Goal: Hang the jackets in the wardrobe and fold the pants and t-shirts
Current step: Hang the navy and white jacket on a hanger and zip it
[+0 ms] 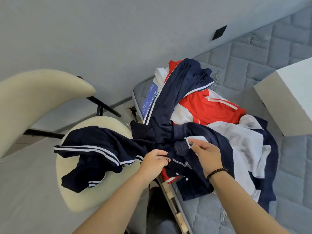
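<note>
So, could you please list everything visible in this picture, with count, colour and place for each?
navy garment: one, dark blue with white stripes, draped over the chair seat and stretching to the hands
clothes pile: one heap, red, white and navy, on the mattress
mattress: one, grey quilted, right side
chair: one, cream with black frame, left
white box: one, on the mattress at the right edge
black wall plate: one, on the grey wall
bead bracelet: one, dark, on the right wrist
left hand: one, grips navy fabric
right hand: one, pinches navy fabric
</note>
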{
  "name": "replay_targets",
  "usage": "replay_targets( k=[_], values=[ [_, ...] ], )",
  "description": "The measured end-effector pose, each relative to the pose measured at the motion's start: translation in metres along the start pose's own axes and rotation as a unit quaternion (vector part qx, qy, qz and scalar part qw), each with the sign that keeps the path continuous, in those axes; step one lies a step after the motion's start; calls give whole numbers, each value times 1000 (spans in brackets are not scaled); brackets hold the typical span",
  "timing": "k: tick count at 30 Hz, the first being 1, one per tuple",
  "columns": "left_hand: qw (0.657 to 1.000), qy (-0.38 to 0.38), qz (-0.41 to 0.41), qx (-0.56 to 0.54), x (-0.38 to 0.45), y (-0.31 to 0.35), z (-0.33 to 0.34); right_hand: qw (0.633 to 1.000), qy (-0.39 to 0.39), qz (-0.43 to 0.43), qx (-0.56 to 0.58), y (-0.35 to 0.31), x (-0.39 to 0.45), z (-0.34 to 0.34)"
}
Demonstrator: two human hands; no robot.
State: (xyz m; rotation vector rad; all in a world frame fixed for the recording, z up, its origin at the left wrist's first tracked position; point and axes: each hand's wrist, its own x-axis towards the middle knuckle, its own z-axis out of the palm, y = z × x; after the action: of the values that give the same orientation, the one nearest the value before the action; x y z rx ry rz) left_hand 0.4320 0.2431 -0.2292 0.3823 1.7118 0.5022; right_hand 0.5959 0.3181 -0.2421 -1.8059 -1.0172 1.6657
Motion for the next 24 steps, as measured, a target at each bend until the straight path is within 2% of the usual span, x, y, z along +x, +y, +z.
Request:
replay_targets(
  k=[3,6,9,11,13,15,18,20,22,24],
  values=[
    [999,6,39,-30,-23,10,-8,989,-127,-78,-17,-48,-27,21],
    [992,38,99,-63,-43,12,-24,961,-232,-144,-50,-93,-55,47],
    [986,52,118,-102,-67,15,-46,927,-306,-196,-92,-130,-80,74],
    [982,63,101,-150,-82,17,-62,908,-351,-208,-92,-147,-96,92],
    [971,95,121,-184,-94,18,-79,894,-384,-215,-87,-162,-113,110],
    [959,152,151,-187,-107,19,-99,886,-397,-220,-89,-173,-127,127],
    [946,172,148,-231,-128,19,-123,893,-386,-218,-76,-188,-136,146],
    [926,191,153,-288,-142,13,-139,893,-359,-251,-103,-192,-133,156],
    [901,225,166,-332,-154,6,-155,877,-296,-308,-221,-187,-125,162],
    [877,261,172,-366,-168,-3,-169,831,-249,-319,-382,-168,-113,165]
  ],
)
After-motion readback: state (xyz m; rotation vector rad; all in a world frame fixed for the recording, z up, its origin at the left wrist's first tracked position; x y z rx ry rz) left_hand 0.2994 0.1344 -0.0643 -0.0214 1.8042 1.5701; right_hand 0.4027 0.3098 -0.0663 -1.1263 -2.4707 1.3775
